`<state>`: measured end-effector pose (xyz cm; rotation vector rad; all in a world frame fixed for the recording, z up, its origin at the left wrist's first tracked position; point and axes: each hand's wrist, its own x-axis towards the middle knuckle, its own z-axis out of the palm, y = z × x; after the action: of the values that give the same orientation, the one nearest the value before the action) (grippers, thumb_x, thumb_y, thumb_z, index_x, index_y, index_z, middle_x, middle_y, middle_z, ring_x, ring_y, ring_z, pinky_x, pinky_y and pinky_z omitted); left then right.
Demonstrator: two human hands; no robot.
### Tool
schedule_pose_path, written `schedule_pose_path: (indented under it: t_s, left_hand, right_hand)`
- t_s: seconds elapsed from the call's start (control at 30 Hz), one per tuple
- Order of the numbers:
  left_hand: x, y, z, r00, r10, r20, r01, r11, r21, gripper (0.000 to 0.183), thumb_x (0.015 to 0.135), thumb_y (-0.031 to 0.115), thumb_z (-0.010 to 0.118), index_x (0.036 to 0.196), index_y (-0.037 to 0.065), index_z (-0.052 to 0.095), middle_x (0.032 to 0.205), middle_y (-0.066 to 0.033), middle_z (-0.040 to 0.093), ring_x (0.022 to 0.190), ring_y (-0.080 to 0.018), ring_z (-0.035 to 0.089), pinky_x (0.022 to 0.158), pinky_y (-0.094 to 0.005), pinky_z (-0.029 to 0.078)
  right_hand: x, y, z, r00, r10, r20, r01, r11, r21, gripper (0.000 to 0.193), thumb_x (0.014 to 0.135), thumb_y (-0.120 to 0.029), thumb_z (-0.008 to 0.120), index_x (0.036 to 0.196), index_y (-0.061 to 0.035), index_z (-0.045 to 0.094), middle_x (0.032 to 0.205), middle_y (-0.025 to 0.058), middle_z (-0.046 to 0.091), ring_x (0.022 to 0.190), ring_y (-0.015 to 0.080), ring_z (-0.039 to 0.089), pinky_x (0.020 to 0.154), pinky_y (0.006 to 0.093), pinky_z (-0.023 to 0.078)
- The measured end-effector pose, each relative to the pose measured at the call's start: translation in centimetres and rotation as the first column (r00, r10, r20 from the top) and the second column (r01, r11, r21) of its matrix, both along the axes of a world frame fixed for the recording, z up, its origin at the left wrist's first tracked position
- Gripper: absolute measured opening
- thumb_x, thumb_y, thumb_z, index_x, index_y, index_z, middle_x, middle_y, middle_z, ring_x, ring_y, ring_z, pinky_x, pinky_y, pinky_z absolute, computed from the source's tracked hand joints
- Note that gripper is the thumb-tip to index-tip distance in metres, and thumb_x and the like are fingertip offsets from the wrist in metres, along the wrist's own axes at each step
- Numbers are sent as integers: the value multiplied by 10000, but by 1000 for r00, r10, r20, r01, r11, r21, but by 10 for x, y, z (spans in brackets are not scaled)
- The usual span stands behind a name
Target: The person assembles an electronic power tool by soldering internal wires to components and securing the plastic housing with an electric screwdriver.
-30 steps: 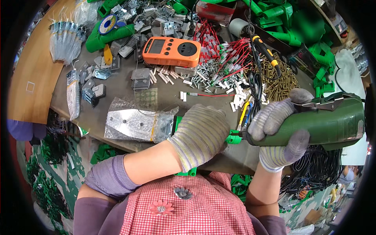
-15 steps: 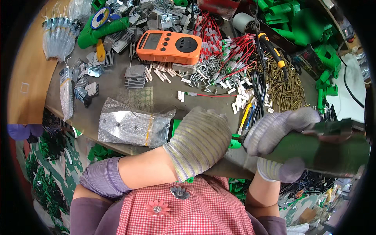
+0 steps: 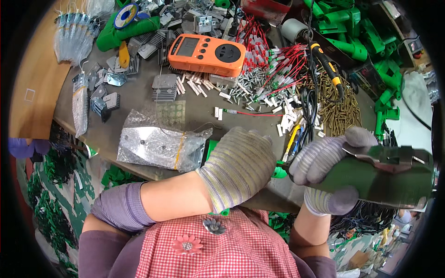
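Note:
My gloved left hand (image 3: 241, 169) is closed over a green plastic housing (image 3: 280, 171), most of it hidden under the glove. From the housing's left side sticks out a metal part in bubble wrap (image 3: 157, 146), bound with a yellow band. My gloved right hand (image 3: 331, 162) grips a dark green power screwdriver (image 3: 389, 178) lying sideways. Its front end points left at the housing's right end; whether the bit touches a screw there is hidden.
Beyond my hands lie an orange meter (image 3: 207, 54), brass-coloured screws (image 3: 340, 111), red-wired parts (image 3: 252, 41), silver screws (image 3: 250, 85) and heat sinks (image 3: 164, 87). A yellow-black soldering iron (image 3: 327, 67) hangs at the right. Green housings (image 3: 347, 41) fill the far right; wrapped parts (image 3: 79, 104) lie left.
The view has shifted slightly, so the table things sit a little further right. The power screwdriver, blurred before, now shows sharply. Both hands keep their hold.

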<state>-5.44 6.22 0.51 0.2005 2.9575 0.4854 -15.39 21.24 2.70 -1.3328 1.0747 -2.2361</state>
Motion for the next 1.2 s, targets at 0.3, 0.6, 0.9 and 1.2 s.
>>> schedule_pose_path:
  t_s: [0.3, 0.6, 0.9, 1.2]
  left_hand:
    - [1, 1, 1, 1000, -3, -16, 3, 1000, -9, 307, 789, 368, 720, 923, 92, 716, 926, -96, 651, 943, -279, 650, 787, -413, 492]
    - [-2, 2, 2, 999, 42, -6, -41, 998, 56, 268, 763, 344, 743, 862, 95, 742, 916, -106, 672, 917, -300, 669, 780, -426, 512]
    - [-20, -8, -7, 948, 189, -257, -170, 981, 94, 337, 785, 363, 752, 921, 58, 714, 827, -118, 679, 808, -325, 686, 728, -456, 543]
    - [41, -91, -1, 891, 116, -440, 63, 926, 372, 443, 827, 249, 697, 1214, 36, 656, 1094, -203, 647, 1008, -359, 642, 879, -451, 526]
  right_hand:
    - [21, 2, 0, 989, -86, 120, 91, 995, -37, 778, 752, -453, 877, 1197, 12, 441, 702, 163, 633, 571, 254, 610, 521, 376, 510]
    - [12, 3, -16, 996, 85, 14, -85, 996, -8, 646, 824, -375, 830, 1210, 19, 493, 720, 168, 641, 585, 250, 607, 511, 359, 512]
    - [24, 14, 44, 965, 85, -247, -96, 995, -30, 808, 838, -350, 775, 1447, 41, 416, 595, 56, 583, 425, 217, 570, 409, 346, 495]
    - [64, -11, 19, 972, 218, -89, -216, 976, 34, 734, 854, -434, 803, 1292, 17, 423, 630, 143, 616, 469, 250, 600, 428, 384, 517]
